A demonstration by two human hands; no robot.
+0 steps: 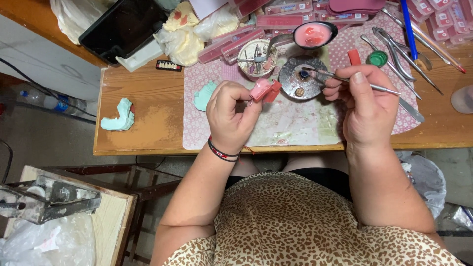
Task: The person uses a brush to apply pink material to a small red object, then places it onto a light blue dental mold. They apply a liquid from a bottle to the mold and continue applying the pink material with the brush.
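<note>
My left hand (230,117) holds a small pink wax piece (263,90) pinched between thumb and fingers, lifted above the patterned mat (295,123). My right hand (364,101) grips a thin metal instrument (345,79) like a pen. Its tip reaches left into a round metal dish (300,79). A mint-green plaster cast (203,96) lies on the mat just left of my left hand.
A second green cast (119,117) sits at the wooden table's left end. Behind the mat stand a cup of tools (254,58), a ladle of pink wax (313,34), pliers (399,51), trays of teeth (290,15), a dark tablet (123,27). A low stand with a metal device (49,199) is at lower left.
</note>
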